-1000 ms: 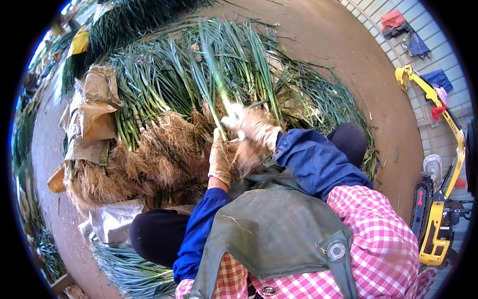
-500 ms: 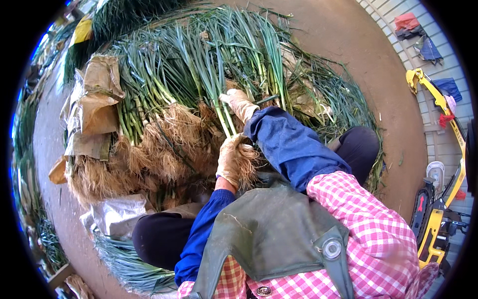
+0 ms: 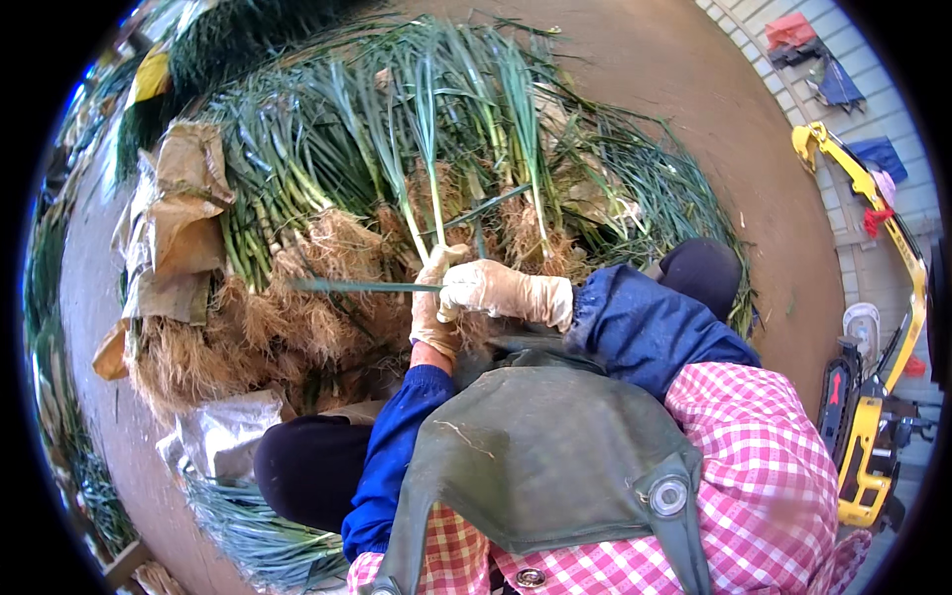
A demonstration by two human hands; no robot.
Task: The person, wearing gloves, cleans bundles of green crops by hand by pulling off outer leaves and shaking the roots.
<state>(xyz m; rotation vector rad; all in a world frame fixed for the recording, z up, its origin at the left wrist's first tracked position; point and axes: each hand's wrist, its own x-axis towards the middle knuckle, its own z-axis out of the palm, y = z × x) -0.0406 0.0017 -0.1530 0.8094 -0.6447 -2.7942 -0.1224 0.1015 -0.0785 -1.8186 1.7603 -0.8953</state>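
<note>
Brown dirt ground (image 3: pixel 694 119), w/ one big heap of green onions (image 3: pixel 397 149) lying roots toward the person, leaves pointing away. Two gloved hands just in front of heap: left hand (image 3: pixel 433 302) clamped on one upright onion stalk (image 3: pixel 428 169), long axis running away from person. Right hand (image 3: pixel 496 290) closed on a green leaf (image 3: pixel 357 287) stretched sideways to the left. One brown sack (image 3: pixel 174 213) left of heap; yellow digger (image 3: pixel 878 397) far right.

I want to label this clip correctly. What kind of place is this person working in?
Probably an outdoor farmyard or crop-sorting yard: a big pile of green onions with roots lies on bare ground, and a small yellow excavator stands by a building wall.
</note>
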